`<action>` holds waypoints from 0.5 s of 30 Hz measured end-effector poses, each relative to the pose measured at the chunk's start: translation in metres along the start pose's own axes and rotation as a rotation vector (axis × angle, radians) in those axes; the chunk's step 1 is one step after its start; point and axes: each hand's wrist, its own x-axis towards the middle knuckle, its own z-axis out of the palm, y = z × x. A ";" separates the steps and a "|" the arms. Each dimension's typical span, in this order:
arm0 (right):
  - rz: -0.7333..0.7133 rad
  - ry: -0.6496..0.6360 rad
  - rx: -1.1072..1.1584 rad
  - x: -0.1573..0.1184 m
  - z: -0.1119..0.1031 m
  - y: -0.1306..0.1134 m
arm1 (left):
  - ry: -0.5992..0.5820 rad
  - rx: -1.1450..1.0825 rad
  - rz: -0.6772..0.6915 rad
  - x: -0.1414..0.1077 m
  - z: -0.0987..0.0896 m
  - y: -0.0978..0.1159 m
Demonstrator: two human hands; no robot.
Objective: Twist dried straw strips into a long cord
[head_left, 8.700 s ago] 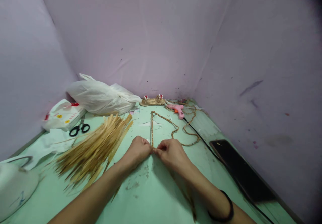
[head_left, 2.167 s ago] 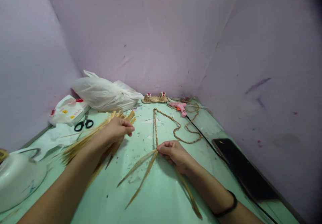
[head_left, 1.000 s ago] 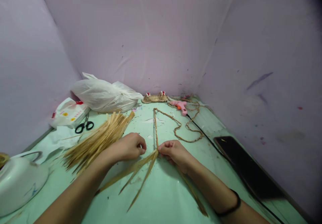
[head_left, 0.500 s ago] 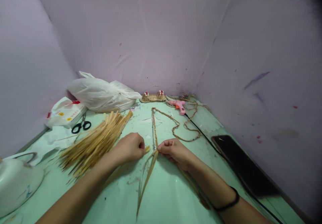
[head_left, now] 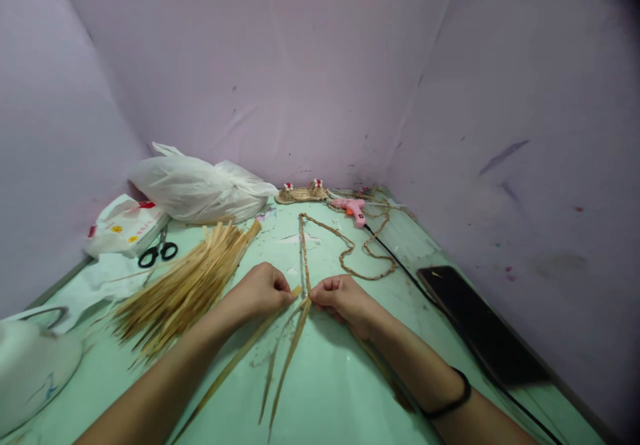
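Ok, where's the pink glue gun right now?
In the head view, the pink glue gun lies at the far end of the table, right of centre, just right of the woven piece with red-and-white decorations.

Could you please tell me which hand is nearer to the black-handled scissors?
Left. The left hand is across the straw bundle from the scissors; the right hand is farther away, at the braid's near end.

Straw (head_left: 187,288), scissors (head_left: 158,254), a braid (head_left: 345,240), a glue gun (head_left: 354,210) and a phone (head_left: 480,325) lie on a green table (head_left: 345,382).
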 end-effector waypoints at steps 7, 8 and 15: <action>0.000 0.003 -0.002 -0.002 0.001 -0.002 | -0.119 -0.102 0.010 -0.005 0.001 0.006; 0.001 0.005 -0.004 -0.002 0.001 -0.002 | -0.123 -0.103 0.017 -0.005 0.002 0.005; -0.005 0.007 -0.003 -0.001 0.001 0.000 | -0.111 -0.133 -0.007 -0.002 0.008 0.003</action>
